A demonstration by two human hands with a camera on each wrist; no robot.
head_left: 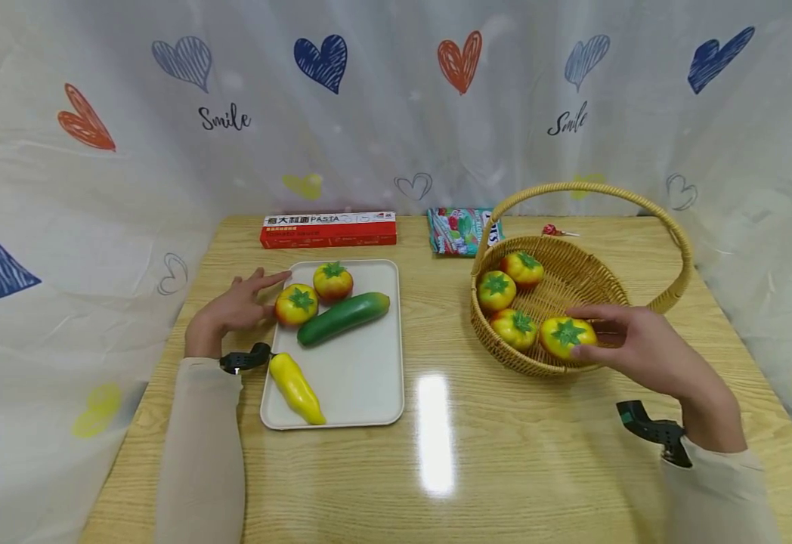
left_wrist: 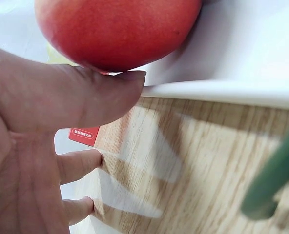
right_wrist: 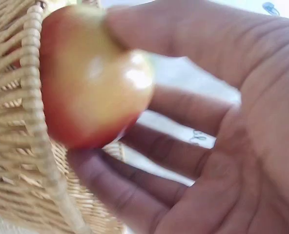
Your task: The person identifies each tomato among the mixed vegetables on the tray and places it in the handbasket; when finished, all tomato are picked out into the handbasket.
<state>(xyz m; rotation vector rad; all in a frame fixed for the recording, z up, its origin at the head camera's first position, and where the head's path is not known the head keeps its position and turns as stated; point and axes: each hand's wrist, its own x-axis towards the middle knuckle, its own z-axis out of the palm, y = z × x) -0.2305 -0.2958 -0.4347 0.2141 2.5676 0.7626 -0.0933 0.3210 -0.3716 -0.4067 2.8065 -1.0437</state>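
My right hand [head_left: 661, 355] grips a yellow-red tomato [head_left: 562, 341] with a green leafy top, at the near right rim of a wicker basket [head_left: 617, 283]. In the right wrist view, thumb and fingers curl round that tomato [right_wrist: 93, 92]. Three similar tomatoes lie in the basket's left half, one of them at the back [head_left: 522, 269]. My left hand [head_left: 236, 306] is at the left edge of a white tray [head_left: 362, 378], fingers spread. Its thumb touches a tomato [left_wrist: 120, 31] in the left wrist view. On the tray, another tomato [head_left: 332, 283] sits beside a green cucumber [head_left: 344, 319].
A yellow pepper [head_left: 296, 387] lies at the tray's near left, its stem over the rim. Behind the tray stands a red pasta box [head_left: 328, 230]. A green candy bag [head_left: 460, 230] and a red lollipop [head_left: 551, 230] lie near the back edge. The basket's tall handle [head_left: 583, 187] arches above it.
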